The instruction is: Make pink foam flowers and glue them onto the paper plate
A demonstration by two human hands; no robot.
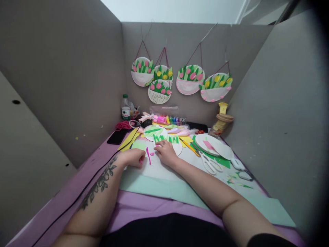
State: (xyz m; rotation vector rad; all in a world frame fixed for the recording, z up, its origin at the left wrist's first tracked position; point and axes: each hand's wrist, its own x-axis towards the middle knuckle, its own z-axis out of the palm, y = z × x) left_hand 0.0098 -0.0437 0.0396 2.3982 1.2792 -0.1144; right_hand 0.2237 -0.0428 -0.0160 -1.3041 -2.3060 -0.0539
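Note:
My left hand (135,158) is curled into a fist over the white work sheet, with a bit of pink clay (141,162) showing at its fingers. Fingers spread, my right hand (166,153) rests on the left part of a half paper plate (177,149) with green paper leaves (174,139) along its top. Pink clay shows by its fingertips, partly hidden. Between the hands lie a magenta clay knife (148,156) and a small pink clay piece (152,154). Behind them is another round plate (151,130) with a green strip.
White scissors (211,164), a yellow craft knife (189,147) and stacked paper plates (203,140) lie to the right. A phone (117,136) and black cable (95,175) are left. Clay packs (177,120), a bottle (125,109) and hanging flower plates (190,80) are at the back.

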